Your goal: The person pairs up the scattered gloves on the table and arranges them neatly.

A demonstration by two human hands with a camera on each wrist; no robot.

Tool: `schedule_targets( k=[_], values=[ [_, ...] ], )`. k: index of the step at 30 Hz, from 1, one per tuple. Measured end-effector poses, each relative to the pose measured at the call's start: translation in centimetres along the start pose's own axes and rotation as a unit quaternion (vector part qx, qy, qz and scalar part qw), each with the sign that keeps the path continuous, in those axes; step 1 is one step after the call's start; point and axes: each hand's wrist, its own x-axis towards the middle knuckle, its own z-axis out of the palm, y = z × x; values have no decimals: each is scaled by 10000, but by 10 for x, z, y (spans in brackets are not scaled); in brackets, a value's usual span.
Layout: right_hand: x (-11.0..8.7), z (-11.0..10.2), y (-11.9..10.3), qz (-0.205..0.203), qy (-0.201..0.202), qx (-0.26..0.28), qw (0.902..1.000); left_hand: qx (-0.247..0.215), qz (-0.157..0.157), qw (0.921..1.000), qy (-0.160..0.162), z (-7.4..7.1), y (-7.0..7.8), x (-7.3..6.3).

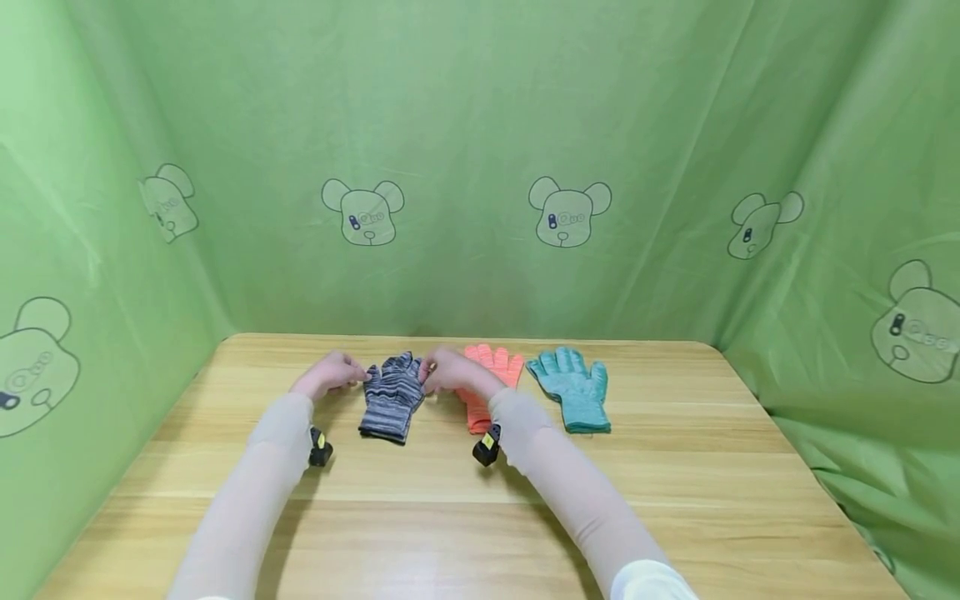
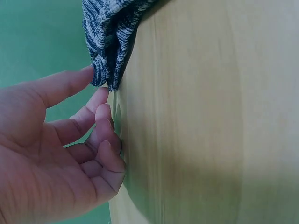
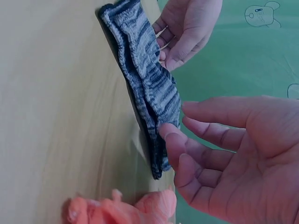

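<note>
A grey-and-black striped knit glove (image 1: 390, 396) lies on the table with its cuff toward the near side. At its left edge, my left hand (image 1: 330, 375) pinches the tip of one glove finger between thumb and index finger, and the left wrist view shows that striped fingertip (image 2: 100, 74) there. My right hand (image 1: 450, 371) is at the opposite edge, thumb and index fingertips together on the glove's side, the other fingers loosely curled. An orange glove (image 1: 498, 367) lies partly hidden under the right wrist. Right of it is a teal glove (image 1: 573, 387), fingers pointing away.
The wood-grain table (image 1: 420, 533) has its far edge just beyond the gloves. A green curtain (image 1: 465, 100) with bear-head prints encloses the back and sides. A small black device (image 1: 320, 450) hangs at the left wrist, another (image 1: 487, 446) at the right.
</note>
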Motion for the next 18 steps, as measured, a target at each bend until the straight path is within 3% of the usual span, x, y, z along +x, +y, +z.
schedule_targets(
  k=[6, 12, 18],
  values=[
    [2, 7, 3, -163, -205, -206, 9994, 178, 14, 9998, 97, 4, 1, 0],
    [1, 10, 3, 12, -268, -613, 9978, 405, 98, 9991, 83, 3, 0, 0],
    [1, 11, 3, 158, -318, -528, 9980, 598, 58, 9982, 94, -2, -2, -2]
  ],
)
